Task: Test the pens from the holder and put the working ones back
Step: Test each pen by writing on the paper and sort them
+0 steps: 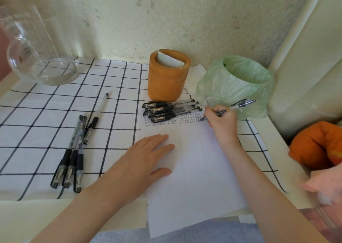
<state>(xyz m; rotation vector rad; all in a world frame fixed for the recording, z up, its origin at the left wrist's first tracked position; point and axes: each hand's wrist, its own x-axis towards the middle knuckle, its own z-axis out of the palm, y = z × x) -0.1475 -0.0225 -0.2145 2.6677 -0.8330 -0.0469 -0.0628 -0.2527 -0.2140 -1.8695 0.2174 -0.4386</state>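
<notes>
My right hand [223, 121] grips a clear gel pen [234, 107] with its tip on the white paper [194, 168], at the end of several rows of small written marks. My left hand [146, 155] lies flat on the paper's left part, fingers straight. An orange-brown pen holder [167, 76] stands behind the paper with a folded white card inside. Several capped black pens [170, 109] lie bunched in front of the holder on the paper's top edge. Three capped pens [71, 159] and one more pen [95, 118] lie on the left of the checked cloth.
A clear glass jug [37, 44] stands at the back left. A bin lined with a green bag [238, 83] sits right of the holder, just behind my right hand. An orange cushion [318, 146] and pink cloth [325, 185] lie at the right. The wall is close behind.
</notes>
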